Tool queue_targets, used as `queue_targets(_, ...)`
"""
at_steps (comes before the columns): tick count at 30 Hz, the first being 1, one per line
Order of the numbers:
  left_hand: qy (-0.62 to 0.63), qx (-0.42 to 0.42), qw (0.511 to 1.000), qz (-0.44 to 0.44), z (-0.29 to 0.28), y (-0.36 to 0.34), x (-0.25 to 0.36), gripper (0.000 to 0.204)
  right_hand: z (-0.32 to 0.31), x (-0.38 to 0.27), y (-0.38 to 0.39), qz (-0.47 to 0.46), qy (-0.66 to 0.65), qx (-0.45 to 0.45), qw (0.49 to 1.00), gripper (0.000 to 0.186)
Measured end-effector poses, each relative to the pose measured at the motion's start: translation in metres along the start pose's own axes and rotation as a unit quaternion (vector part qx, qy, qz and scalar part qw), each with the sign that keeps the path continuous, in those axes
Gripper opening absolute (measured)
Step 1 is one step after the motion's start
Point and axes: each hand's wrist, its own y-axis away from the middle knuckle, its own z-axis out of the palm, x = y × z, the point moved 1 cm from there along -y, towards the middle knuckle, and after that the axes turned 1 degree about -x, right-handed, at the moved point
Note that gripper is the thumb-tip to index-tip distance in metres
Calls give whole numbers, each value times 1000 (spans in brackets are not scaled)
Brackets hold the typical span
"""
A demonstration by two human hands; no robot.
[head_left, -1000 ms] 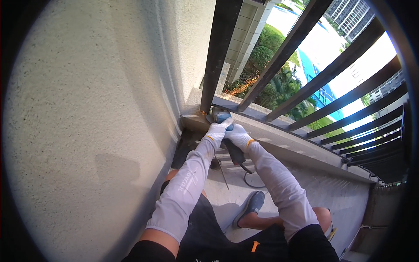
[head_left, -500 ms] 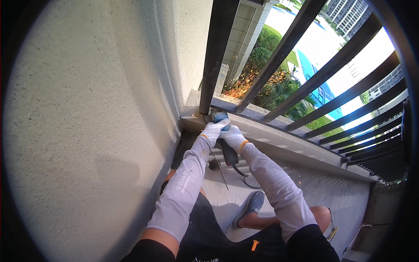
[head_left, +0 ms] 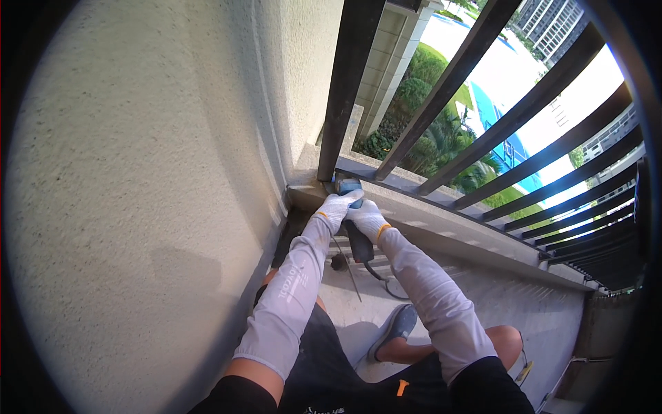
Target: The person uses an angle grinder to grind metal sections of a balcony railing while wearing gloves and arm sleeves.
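Both my hands, in white knit gloves with yellow cuffs, are closed around a blue and black angle grinder (head_left: 360, 241). My left hand (head_left: 338, 209) grips its blue front part, and my right hand (head_left: 368, 219) wraps the body just behind. The head of the tool sits at the foot of a dark metal railing post (head_left: 347, 90), by the corner where the railing meets the wall. Its disc is mostly hidden, so I cannot tell whether it touches the metal. From the rear of the grinder a black cord (head_left: 376, 271) curls down to the floor.
A rough cream wall (head_left: 145, 172) rises close on my left. Dark railing bars (head_left: 441, 90) stand on a concrete ledge (head_left: 434, 219) ahead and to the right, with greenery and a pool far below. A thin rod (head_left: 349, 270) and a shoe (head_left: 396, 328) are on the floor.
The spray of orange sparks beyond the railing has gone. My hands and the grinder have stayed almost in place, with the view shifted slightly.
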Motion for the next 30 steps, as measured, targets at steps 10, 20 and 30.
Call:
queue_targets(10, -13, 7, 1000, 10, 1, 3, -4, 67, 0, -2, 2, -2, -10, -19, 1000, 51)
queue_targets(20, -13, -6, 1000, 23, 1, 4, -2, 70, -5, -8, 6, -20, 20, -18, 999, 54)
queue_targets(30, -173, 82, 980, 52, 31, 53, -49, 98, -22, 1, 80, -9, -17, -61, 998, 48)
